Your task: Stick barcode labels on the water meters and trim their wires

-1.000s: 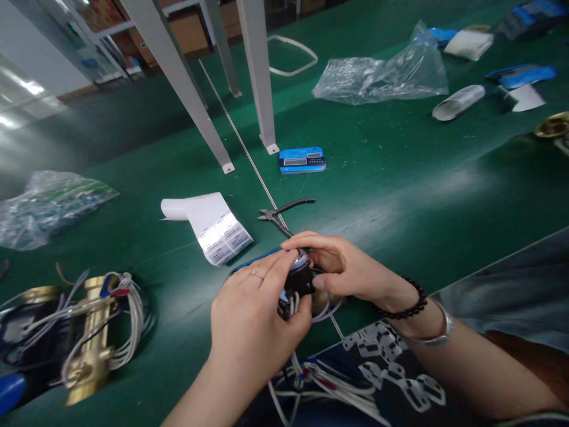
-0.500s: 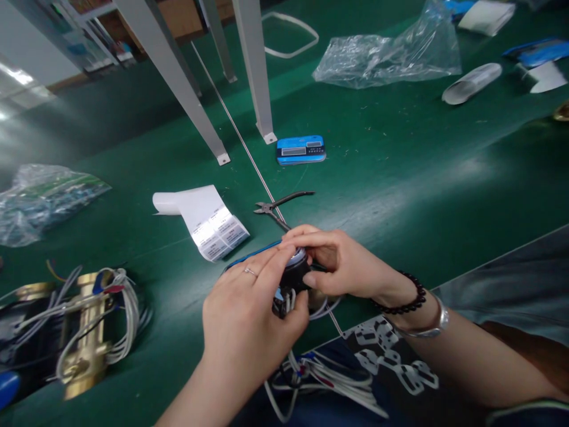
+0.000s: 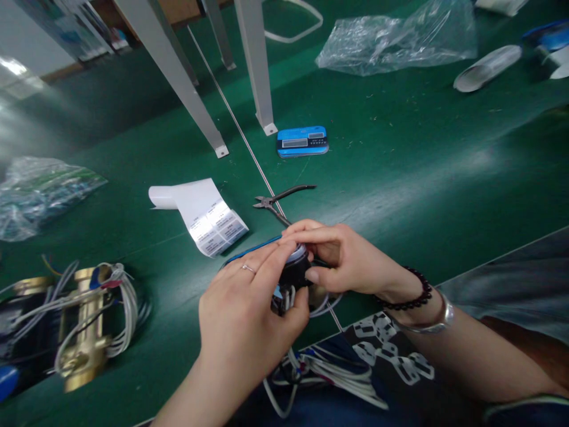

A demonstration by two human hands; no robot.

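Observation:
Both hands meet around a black round housing (image 3: 295, 273) with a pale rim on top and wires at its side. My left hand (image 3: 249, 296), with a ring on one finger, is closed on the housing's left side, fingers over the top. From the right, my right hand (image 3: 340, 258) grips it between thumb and fingers. Much of the housing is hidden by the fingers. White cables (image 3: 338, 376) hang in a bundle below it, near my lap. A blue edge (image 3: 258, 248) shows behind my left hand. Diagonal cutters (image 3: 284, 198) lie just beyond my fingers.
A label roll (image 3: 208, 219) lies ahead on the green table (image 3: 400, 172). Brass fittings with cables (image 3: 89, 332) sit at left, below a bag of parts (image 3: 40, 196). A blue card-like panel (image 3: 302, 142) lies near the metal legs (image 3: 260, 65). Clear plastic (image 3: 395, 38) is at the back.
The view has shifted slightly, so the table items sit a little higher in the picture. Both hands keep almost the same hold on the black housing.

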